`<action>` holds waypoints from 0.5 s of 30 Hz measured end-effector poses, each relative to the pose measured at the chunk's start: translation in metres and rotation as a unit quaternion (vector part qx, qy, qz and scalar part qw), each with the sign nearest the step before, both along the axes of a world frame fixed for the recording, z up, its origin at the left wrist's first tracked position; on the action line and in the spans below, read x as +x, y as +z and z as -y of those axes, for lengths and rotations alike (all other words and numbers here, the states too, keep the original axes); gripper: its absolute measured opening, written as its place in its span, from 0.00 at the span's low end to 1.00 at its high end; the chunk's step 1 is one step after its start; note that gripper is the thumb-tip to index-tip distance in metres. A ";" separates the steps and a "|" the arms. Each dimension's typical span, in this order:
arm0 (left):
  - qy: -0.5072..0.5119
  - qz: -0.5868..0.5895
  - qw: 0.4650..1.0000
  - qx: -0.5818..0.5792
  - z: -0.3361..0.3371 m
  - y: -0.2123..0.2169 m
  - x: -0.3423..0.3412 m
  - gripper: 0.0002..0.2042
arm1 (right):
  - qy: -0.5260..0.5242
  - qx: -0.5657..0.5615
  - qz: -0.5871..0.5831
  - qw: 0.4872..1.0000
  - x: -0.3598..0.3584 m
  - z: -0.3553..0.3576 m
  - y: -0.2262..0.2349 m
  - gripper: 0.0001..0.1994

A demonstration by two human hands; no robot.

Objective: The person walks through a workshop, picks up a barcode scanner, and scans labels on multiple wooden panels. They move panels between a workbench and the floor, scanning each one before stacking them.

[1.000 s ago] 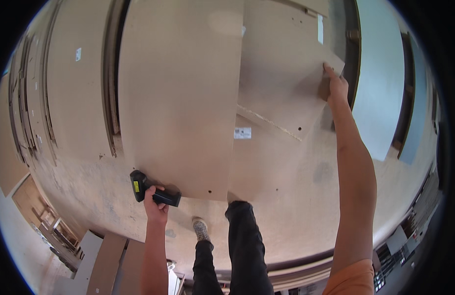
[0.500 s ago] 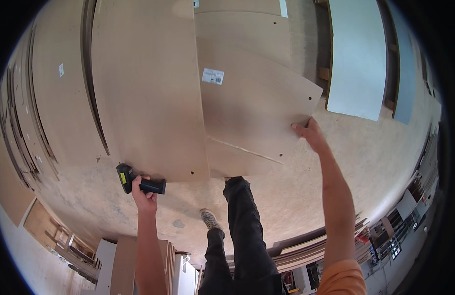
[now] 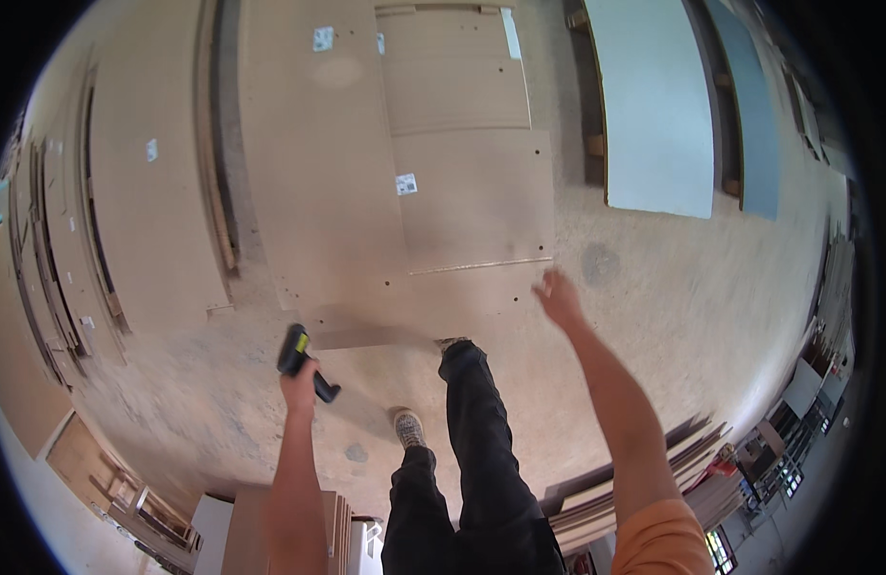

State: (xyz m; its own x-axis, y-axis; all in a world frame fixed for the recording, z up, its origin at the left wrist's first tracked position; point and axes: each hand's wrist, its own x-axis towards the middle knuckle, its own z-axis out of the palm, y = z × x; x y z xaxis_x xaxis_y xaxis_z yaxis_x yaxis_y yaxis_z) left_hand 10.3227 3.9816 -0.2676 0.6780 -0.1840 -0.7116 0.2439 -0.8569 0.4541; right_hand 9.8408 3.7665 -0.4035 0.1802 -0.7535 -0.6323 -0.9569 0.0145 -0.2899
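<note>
My left hand (image 3: 301, 385) is closed round the grip of a black handheld scanner (image 3: 293, 351) with a yellow label, held over the floor at the near left corner of the boards. My right hand (image 3: 560, 299), slightly blurred, hovers just off the right edge of the small brown board (image 3: 476, 206), thumb and fingers apart with nothing between them. That board lies flat, with a white label (image 3: 406, 183) at its left edge and dark holes near its right corners. Beside it, on the left, lies a longer brown board (image 3: 318, 192).
A white panel (image 3: 654, 115) and a blue-grey panel (image 3: 749, 115) lie on supports at the right. More brown boards (image 3: 146, 192) are stacked at the left. Panels (image 3: 634, 479) stand behind my legs. My right shoe touches the boards' near edge.
The small board's lifted, slanted right side has come down flat, and my right hand has let go. The scanner has swung round in my left hand, moving slightly right.
</note>
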 end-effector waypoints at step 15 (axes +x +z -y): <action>-0.140 -0.302 0.833 -0.442 -0.113 0.405 -0.162 0.12 | -0.248 0.124 -0.019 0.961 -0.060 -0.526 0.296 0.16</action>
State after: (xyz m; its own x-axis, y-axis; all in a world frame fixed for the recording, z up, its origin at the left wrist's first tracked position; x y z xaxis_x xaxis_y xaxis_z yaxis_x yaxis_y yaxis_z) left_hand 10.1603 4.0941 0.1373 0.0881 -0.9075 -0.4108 0.5034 -0.3152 0.8045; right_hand 9.7808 4.2928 -0.1072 -0.1891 -0.5661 -0.8024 -0.8239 0.5361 -0.1840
